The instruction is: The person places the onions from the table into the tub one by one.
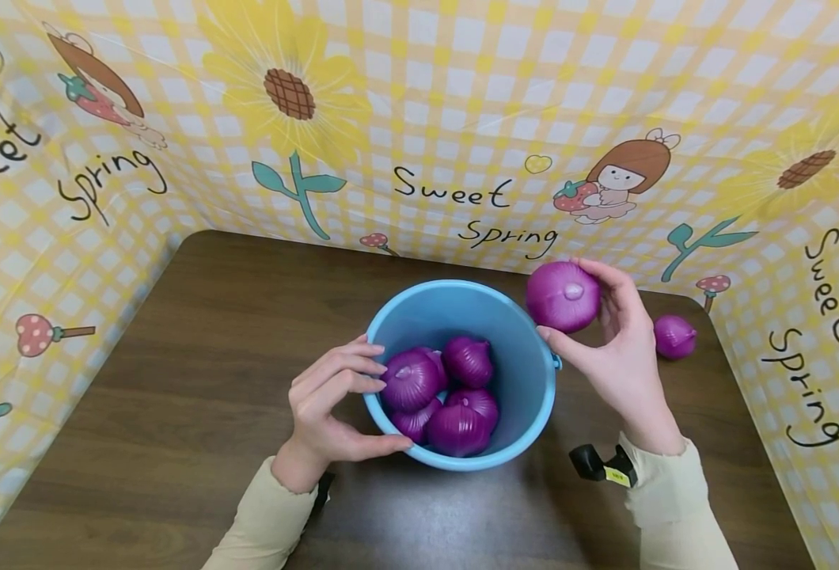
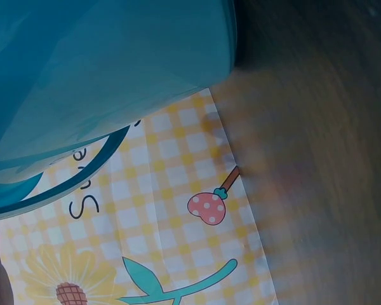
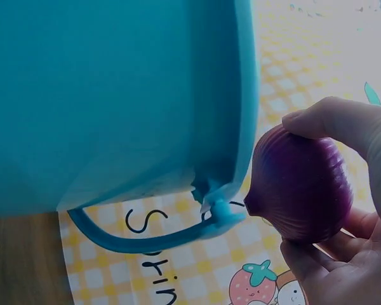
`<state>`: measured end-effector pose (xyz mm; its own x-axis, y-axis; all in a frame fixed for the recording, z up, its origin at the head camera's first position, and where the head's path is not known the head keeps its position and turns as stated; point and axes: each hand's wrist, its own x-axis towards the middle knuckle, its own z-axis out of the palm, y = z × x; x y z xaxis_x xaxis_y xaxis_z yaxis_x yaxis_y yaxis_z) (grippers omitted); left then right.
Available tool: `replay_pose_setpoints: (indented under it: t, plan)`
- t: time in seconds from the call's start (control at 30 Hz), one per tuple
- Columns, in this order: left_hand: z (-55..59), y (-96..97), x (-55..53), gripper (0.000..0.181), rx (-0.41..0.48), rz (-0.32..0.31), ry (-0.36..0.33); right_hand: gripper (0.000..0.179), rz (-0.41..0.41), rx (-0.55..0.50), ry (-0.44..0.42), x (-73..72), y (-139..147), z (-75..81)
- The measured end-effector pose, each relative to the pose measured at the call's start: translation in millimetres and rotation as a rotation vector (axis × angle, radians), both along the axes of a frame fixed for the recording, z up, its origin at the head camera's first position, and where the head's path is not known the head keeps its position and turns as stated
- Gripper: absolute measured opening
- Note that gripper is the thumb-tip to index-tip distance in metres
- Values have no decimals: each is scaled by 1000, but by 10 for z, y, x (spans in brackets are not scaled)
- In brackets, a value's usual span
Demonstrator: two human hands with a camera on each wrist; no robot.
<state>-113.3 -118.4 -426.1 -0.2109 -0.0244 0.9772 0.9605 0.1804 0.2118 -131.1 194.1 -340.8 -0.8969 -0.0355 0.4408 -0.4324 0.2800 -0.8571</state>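
A blue bucket (image 1: pixel 515 396) stands on the table with several purple onions (image 1: pixel 460 427) inside it. My left hand (image 1: pixel 330 404) grips its left rim, fingertips over the edge and the thumb along the near side. Just beyond the right rim, my right hand (image 1: pixel 622 348) holds another purple onion (image 1: pixel 563 297) between thumb and fingers, at about rim height. The right wrist view shows that onion (image 3: pixel 301 184) beside the bucket's rim, its pointed tip towards the bucket. In the left wrist view the bucket wall (image 2: pixel 114 70) fills the upper left.
One smaller purple onion (image 1: pixel 674 337) lies on the table near the right back corner. The bucket's blue handle (image 3: pixel 140 243) hangs on its far side. A yellow checked cloth (image 1: pixel 434 103) walls in the dark wooden table (image 1: pixel 177 419) at the back and both sides.
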Motion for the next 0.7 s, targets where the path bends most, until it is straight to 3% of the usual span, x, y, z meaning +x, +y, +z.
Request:
replay_pose_setpoints:
  t: [0.7]
  plan:
    - [-9, -1, -1, 59, -6, -1, -8, 87, 45, 94, -46, 259, -119, 120]
